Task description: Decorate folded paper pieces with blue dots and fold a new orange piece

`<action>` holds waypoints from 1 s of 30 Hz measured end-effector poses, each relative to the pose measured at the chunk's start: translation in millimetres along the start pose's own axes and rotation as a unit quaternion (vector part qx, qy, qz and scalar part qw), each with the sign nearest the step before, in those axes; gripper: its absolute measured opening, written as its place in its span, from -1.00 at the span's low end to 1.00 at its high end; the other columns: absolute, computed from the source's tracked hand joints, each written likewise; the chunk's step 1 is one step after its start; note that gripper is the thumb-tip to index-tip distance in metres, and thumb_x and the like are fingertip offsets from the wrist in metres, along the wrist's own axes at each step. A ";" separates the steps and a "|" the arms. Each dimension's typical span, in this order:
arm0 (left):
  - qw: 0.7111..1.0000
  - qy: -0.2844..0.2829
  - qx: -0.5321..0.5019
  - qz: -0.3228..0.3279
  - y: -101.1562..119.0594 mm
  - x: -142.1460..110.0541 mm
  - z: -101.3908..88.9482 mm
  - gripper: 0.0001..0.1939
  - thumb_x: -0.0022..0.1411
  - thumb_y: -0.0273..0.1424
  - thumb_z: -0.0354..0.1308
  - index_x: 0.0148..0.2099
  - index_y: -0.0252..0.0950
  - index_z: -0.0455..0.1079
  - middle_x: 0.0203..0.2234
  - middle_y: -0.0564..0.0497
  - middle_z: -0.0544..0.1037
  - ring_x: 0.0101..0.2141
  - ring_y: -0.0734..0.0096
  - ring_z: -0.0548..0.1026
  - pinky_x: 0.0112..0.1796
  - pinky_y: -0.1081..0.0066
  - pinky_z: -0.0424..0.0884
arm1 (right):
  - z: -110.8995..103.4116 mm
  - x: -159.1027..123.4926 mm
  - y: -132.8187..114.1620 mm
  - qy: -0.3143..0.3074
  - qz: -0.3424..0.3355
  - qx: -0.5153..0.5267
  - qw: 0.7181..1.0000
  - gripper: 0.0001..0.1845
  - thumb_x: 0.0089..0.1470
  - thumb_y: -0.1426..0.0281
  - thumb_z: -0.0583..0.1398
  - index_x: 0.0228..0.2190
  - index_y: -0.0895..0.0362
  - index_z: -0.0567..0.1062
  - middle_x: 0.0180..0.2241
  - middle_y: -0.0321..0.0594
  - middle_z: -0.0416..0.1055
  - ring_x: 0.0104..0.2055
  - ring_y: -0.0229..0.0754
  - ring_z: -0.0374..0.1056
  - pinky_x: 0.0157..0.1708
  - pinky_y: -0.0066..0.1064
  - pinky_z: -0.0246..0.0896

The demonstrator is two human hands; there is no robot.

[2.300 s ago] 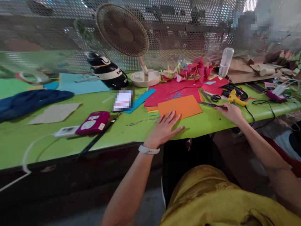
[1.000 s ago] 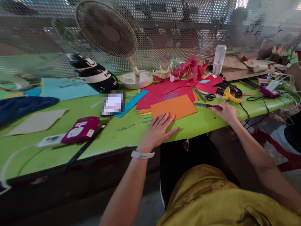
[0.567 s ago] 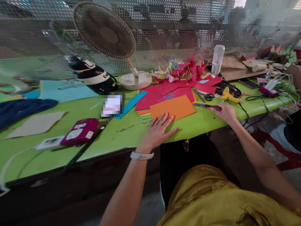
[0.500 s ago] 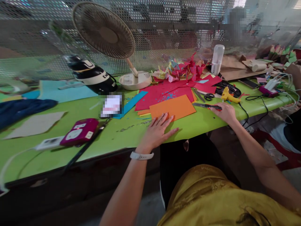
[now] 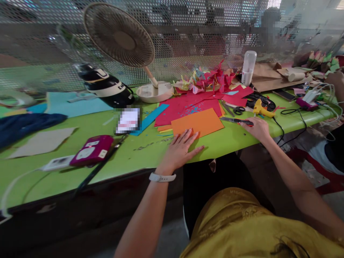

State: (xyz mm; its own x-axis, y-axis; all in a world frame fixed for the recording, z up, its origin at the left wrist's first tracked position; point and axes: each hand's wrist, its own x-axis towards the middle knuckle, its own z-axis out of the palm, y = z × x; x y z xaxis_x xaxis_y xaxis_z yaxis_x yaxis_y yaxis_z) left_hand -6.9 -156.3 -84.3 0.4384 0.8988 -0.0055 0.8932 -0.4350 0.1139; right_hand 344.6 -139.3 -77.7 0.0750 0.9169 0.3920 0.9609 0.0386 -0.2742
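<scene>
knife (image 5: 234,120) partly hidden (gripped end), phone (image 5: 128,120) pixelated

Partial "EN" on black bottle (image 5: 106,87)

Orange sheet (image 5: 202,121) touched by left hand (image 5: 181,148)
At the sheet's right edge, a cutter (image 5: 236,121) is held by the right hand (image 5: 257,129).

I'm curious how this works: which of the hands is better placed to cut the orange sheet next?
Probably the right hand: it holds the knife, blade toward the orange sheet. The left hand lies flat, fingers over the sheet's near edge.
</scene>
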 end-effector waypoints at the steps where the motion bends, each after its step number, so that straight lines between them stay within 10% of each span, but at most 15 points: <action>1: 1.000 -0.001 0.000 -0.001 0.0 0.0 -0.1 -0.15 0.34 0.20 -0.31 0.48 -0.18 -0.08 0.45 -0.06 -0.10 0.42 0.17 -0.11 0.36 0.08 -0.14 | 0.0 0.0 0.1 0.000 0.000 0.001 1.000 -0.55 0.16 -0.03 0.17 -0.23 0.05 0.64 -0.23 -0.13 0.60 -0.21 -0.02 0.47 -0.31 -0.33 0.21; 30: 1.000 -0.007 -0.002 -0.012 2.6 0.6 -1.7 -0.15 0.35 0.20 -0.29 0.48 -0.18 -0.08 0.45 -0.07 -0.10 0.42 0.14 -0.10 0.36 0.08 -0.14 | -1.3 0.1 0.1 0.003 -0.010 0.007 1.000 -0.60 0.14 0.02 0.22 -0.24 0.05 0.65 -0.26 -0.15 0.59 -0.21 -0.05 0.47 -0.30 -0.35 0.20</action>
State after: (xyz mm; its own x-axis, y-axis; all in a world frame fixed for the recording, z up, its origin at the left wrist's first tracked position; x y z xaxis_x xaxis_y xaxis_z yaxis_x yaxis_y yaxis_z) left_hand -4.4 -156.8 -82.3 0.4183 0.9080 -0.0228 0.9031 -0.4130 0.1177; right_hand 345.1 -139.8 -76.5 0.0577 0.9133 0.4031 0.9586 0.0621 -0.2779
